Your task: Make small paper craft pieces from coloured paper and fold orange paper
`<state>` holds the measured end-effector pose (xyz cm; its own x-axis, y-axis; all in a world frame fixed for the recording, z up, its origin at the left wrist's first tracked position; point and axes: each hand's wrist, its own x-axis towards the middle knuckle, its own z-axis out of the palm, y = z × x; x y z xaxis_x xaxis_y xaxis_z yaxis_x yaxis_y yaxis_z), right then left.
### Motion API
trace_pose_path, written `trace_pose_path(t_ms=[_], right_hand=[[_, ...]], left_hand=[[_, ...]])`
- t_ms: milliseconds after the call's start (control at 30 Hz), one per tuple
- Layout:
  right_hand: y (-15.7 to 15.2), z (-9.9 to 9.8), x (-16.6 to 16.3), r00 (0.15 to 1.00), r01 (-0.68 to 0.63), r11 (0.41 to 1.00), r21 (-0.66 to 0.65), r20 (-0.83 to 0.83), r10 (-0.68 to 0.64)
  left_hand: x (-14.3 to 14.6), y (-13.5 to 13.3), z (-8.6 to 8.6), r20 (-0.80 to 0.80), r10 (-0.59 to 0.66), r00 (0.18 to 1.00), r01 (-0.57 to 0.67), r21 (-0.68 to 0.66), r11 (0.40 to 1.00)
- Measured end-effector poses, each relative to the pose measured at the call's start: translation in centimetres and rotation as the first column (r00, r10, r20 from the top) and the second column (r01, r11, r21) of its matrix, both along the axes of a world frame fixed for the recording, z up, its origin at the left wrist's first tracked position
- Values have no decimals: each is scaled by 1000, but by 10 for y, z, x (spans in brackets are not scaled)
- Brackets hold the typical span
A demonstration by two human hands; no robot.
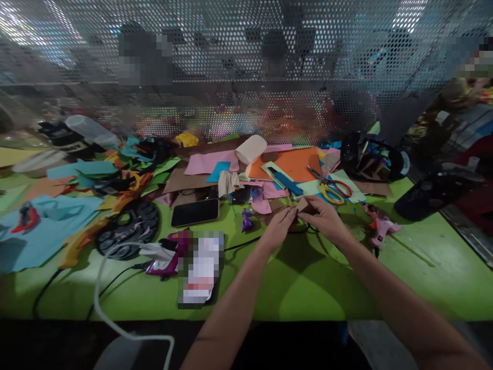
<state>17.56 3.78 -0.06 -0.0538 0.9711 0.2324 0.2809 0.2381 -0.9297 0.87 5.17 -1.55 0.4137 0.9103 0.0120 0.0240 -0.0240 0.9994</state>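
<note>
Both my hands meet over the green table [308, 277], just right of centre. My left hand [279, 226] and my right hand [323, 216] pinch a small brown paper piece [301, 204] between their fingertips. A purple folded paper shape [246, 220] lies just left of my left hand. Scissors with yellow and red handles [333, 189] lie just behind my right hand, on an orange sheet [298, 163]. A pink glue gun [379, 228] rests to the right of my right wrist.
A black phone [194, 211] lies left of my hands, beside a black round palette [129, 226]. Coloured paper scraps [96, 172] crowd the left and back. A paper roll [251, 149] stands at the back. A perforated metal screen [246, 61] closes the far side. Cables [115, 288] run along the front left.
</note>
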Motion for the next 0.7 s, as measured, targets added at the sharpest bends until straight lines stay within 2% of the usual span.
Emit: trace_pose_path(t_ms=[167, 267, 433, 700], right_hand=[[-2, 3, 0, 997, 8, 997, 83, 70, -14], [-4, 7, -2, 995, 34, 991, 126, 83, -45], [-6, 9, -3, 994, 59, 986, 156, 84, -72], [-3, 3, -1, 986, 138, 977, 162, 69, -151]], left_hand=[[0, 1, -6, 61, 74, 995, -63, -161, 985], [1, 3, -9, 70, 120, 990, -103, -207, 973], [2, 3, -11, 27, 138, 990, -132, -169, 977], [3, 2, -12, 24, 77, 997, -76, -23, 997]])
